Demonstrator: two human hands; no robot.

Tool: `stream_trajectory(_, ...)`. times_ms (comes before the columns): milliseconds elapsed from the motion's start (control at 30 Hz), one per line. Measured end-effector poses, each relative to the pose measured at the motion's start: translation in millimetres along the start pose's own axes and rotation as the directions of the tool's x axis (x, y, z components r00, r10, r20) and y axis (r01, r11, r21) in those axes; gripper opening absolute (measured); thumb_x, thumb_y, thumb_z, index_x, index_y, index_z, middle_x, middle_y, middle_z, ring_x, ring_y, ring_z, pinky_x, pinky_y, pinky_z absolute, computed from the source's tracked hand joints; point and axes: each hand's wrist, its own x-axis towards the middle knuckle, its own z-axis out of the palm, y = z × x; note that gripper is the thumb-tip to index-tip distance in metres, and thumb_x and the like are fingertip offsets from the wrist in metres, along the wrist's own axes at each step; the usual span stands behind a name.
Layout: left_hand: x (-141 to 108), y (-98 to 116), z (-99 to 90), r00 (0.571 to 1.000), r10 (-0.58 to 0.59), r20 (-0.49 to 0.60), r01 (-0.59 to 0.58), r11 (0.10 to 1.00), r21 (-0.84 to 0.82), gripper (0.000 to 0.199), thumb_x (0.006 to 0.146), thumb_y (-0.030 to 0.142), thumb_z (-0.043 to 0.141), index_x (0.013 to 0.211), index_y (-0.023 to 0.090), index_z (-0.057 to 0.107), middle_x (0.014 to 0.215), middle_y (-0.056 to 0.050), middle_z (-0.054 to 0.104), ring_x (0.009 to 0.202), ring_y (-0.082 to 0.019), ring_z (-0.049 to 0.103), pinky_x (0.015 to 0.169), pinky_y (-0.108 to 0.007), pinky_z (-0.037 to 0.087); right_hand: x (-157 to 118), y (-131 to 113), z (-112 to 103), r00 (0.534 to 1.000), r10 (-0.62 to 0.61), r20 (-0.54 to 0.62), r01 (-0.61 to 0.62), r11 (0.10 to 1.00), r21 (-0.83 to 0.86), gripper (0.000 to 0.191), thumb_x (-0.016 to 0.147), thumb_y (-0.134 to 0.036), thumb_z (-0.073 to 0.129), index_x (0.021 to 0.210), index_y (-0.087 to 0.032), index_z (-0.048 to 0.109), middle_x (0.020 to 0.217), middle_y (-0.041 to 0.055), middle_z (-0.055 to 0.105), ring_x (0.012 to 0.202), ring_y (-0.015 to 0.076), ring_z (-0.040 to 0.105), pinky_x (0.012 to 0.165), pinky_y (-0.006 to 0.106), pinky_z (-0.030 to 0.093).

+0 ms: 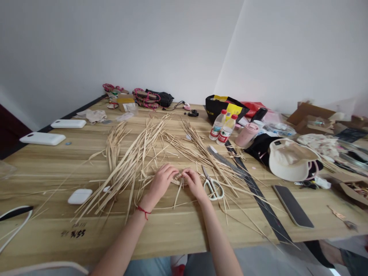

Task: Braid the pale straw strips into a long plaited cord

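Close together over the middle of the table, both hands work on a small woven straw ring (175, 181). Fingers of my left hand (164, 177) are closed on its left and top part. My right hand (193, 181) pinches a straw strip at its right side; the strip's end is hidden by the fingers. One loose straw strip (178, 195) hangs down between the hands. Long straw strips (135, 149) lie in bundles behind and to the left, and another straw bundle (201, 147) fans out to the right. Scissors (213, 188) with pale handles rest just right of my right hand.
Two water bottles (225, 129), a pink cup (246, 134) and a black bag (224, 107) stand at the back right. A cream cap (290, 159) and a phone (292, 206) lie to the right. A white case (80, 196) and white power banks (43, 138) are on the left.
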Motion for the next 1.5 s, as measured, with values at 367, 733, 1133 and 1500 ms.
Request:
stream_trajectory(367,6.3,-9.3,0.9,0.963,-0.265,0.052,0.27,0.937,-0.22,0.018,0.08,0.033,0.059,0.08,0.017,0.067,0.07,-0.001,0.062,0.058,-0.012,0.048,0.055,-0.024,0.039,1.2,1.3,0.7,0.999,0.004,-0.036,-0.002,0.998,0.058,0.021,0.085,-0.041,0.053,0.085,-0.02,0.061,0.076,0.0024,0.062,0.074,0.0178,0.058,0.071,0.03,0.047)
stream_trajectory(733,-0.6,-2.3,2.9,0.999,0.028,0.023,-0.029,0.999,0.032,0.015,0.085,0.028,0.057,0.092,0.023,0.07,0.091,-0.005,0.061,0.089,-0.018,0.057,0.08,-0.032,0.047,2.2,5.7,3.2,0.984,0.029,-0.176,-0.012,0.995,0.097,0.02,0.079,-0.038,0.061,0.081,-0.019,0.067,0.081,0.0055,0.067,0.078,0.0195,0.061,0.076,0.034,0.048)
stream_trajectory(1133,-4.0,-2.6,5.5,0.991,0.132,0.001,-0.132,0.989,0.074,0.019,0.091,0.023,0.048,0.093,0.02,0.066,0.093,-0.005,0.062,0.088,-0.017,0.056,0.081,-0.034,0.049,5.4,9.1,4.0,0.942,0.175,-0.285,-0.085,0.949,0.303,0.03,0.059,-0.036,0.079,0.081,-0.018,0.071,0.081,0.0055,0.071,0.071,0.0182,0.064,0.071,0.034,0.052)
stream_trajectory(1500,0.6,2.5,8.3,0.997,-0.019,0.077,0.018,1.0,0.015,0.016,0.092,0.016,0.043,0.085,0.02,0.057,0.09,-0.002,0.057,0.088,-0.017,0.055,0.08,-0.032,0.045,4.3,5.9,3.4,0.938,0.198,-0.283,-0.106,0.946,0.307,0.03,0.058,-0.031,0.079,0.084,-0.017,0.072,0.076,0.0047,0.072,0.068,0.0172,0.065,0.068,0.03,0.053)
